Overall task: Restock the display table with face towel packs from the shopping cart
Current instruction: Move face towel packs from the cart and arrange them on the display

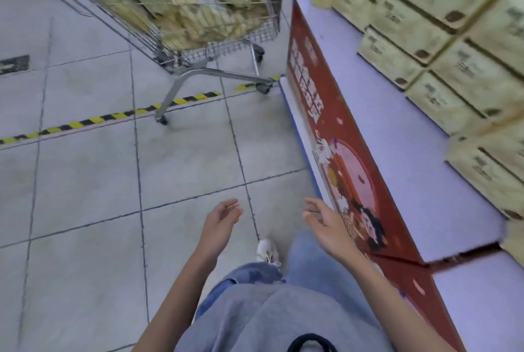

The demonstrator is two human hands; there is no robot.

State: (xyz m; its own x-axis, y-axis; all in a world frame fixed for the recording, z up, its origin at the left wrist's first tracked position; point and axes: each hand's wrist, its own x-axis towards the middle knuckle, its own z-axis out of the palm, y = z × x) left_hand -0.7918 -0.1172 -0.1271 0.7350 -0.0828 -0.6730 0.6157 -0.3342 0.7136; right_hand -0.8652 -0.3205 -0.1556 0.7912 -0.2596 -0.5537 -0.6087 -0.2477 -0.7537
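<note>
Both hands loose and empty: left hand [222, 217], right hand [320, 221], fingers spread over the floor. The packs [181, 8] sit heaped in the shopping cart [255, 31], well ahead, slightly left, so the left hand looks nearer. The worktop [397, 130] runs along the right.

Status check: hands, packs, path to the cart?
Left hand and right hand open, empty. Packs heaped in cart, ahead. Floor between bare.

Grey tiled floor [85, 176]; yellow-black hazard tape [107, 117] across it; red illustrated banner [340, 136].
</note>
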